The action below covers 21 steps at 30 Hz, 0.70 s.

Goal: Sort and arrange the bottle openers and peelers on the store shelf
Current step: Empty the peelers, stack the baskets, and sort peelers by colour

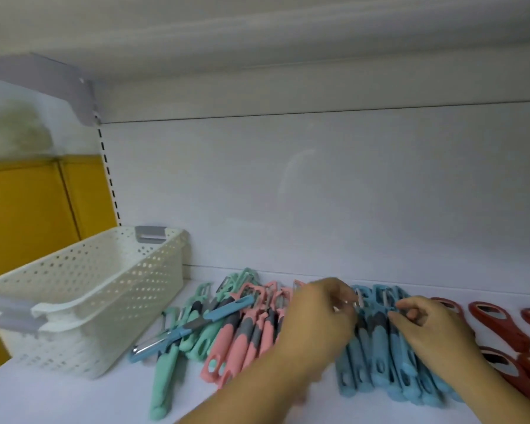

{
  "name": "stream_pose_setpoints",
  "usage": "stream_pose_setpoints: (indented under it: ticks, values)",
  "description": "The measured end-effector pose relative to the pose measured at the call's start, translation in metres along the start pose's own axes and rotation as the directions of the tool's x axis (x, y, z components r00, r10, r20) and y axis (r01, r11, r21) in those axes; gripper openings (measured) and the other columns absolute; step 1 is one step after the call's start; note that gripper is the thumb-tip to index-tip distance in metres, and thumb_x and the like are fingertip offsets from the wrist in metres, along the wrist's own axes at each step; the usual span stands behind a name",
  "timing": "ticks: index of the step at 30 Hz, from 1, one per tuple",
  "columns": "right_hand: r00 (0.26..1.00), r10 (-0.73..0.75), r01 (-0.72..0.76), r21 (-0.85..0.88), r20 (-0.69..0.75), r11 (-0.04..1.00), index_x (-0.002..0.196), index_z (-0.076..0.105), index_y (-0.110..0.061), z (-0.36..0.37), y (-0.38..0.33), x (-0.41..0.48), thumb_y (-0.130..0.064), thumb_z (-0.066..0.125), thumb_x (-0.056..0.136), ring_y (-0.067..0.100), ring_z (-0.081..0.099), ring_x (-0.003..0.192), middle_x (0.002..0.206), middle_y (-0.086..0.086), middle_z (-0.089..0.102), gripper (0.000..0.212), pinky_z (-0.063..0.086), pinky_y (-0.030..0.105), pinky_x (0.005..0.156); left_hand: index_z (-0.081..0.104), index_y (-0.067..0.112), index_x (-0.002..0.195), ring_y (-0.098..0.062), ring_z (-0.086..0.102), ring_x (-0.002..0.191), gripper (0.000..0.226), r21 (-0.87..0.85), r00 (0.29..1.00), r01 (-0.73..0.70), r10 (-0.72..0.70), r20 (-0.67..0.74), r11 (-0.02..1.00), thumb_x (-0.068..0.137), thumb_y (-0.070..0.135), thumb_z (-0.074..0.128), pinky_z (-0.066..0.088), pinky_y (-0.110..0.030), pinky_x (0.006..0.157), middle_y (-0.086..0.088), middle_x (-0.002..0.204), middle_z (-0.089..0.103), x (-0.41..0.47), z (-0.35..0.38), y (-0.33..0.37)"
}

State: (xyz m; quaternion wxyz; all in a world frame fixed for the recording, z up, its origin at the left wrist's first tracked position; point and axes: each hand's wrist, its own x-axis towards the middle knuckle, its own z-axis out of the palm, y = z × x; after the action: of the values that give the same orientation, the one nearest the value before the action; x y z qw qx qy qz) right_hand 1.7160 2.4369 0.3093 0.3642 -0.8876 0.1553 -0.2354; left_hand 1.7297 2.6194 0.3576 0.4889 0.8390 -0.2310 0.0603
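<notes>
So the shelf (74,399) is holding three colour batches side by side. The blue peelers (377,356) are lying in a tight row in the middle. Their long axes are running front to back, with blades pointing at the back wall and handles pointing at the shelf's front edge.

The left hand (318,319) is reaching in over them, and its grip is pinching the metal head of one near the back of the row. The right hand (435,328) is sitting on the row's right side with fingers curled. It's too blurry there, so I can't tell whether that grip is actually holding anything.

Just left of the blue ones, the pink peelers (242,341) are fanning out the same way. The green peelers (196,338) are piling up more loosely beyond those. One stray blue peeler (196,327) is lying slantwise across the green pile, blade toward the front-left.

Red openers (496,319) are lying on the far right, angling from back-left to front-right. A white perforated basket (83,304) is standing on the left end, near the green pile but not touching it.
</notes>
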Motion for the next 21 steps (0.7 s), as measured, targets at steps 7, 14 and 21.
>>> stream_pose_setpoints:
  ticks: [7,14,21]
  values:
    - [0.999,0.010,-0.012,0.049,0.041,0.999,0.089,0.065,-0.023,-0.001,-0.001,0.003,-0.013,0.069,0.082,0.018,0.058,0.077,0.083,-0.005,0.063,0.013,0.039,0.027,0.068,0.054,0.014,0.120,-0.024,0.047,0.114,0.036,0.876,0.991,0.053,-0.131,0.011,0.479,0.090,0.035,0.050,0.044,-0.036,0.089,-0.006,0.119,0.050,0.012,-0.086,-0.045]
    - [0.999,-0.021,0.017,0.102,0.029,0.995,0.089,0.065,-0.024,-0.007,0.001,-0.001,-0.018,0.069,0.082,0.012,0.058,0.073,0.079,-0.009,0.062,0.010,0.042,0.026,0.067,0.062,0.013,0.101,-0.024,0.060,0.094,0.031,0.911,0.999,0.004,-0.048,0.017,0.412,0.096,0.038,0.044,0.050,-0.034,0.080,-0.004,0.100,0.063,0.013,-0.106,-0.067]
    - [0.999,0.036,-0.035,0.125,-0.001,0.992,0.087,0.065,-0.023,-0.007,0.010,0.005,-0.018,0.063,0.086,0.013,0.063,0.082,0.080,-0.012,0.064,0.006,0.047,0.025,0.073,0.067,0.017,0.102,0.004,0.056,0.079,0.027,0.454,0.704,-0.663,0.702,0.107,0.595,0.086,0.032,0.052,0.045,-0.004,0.065,0.014,0.091,0.064,-0.023,-0.091,0.045]
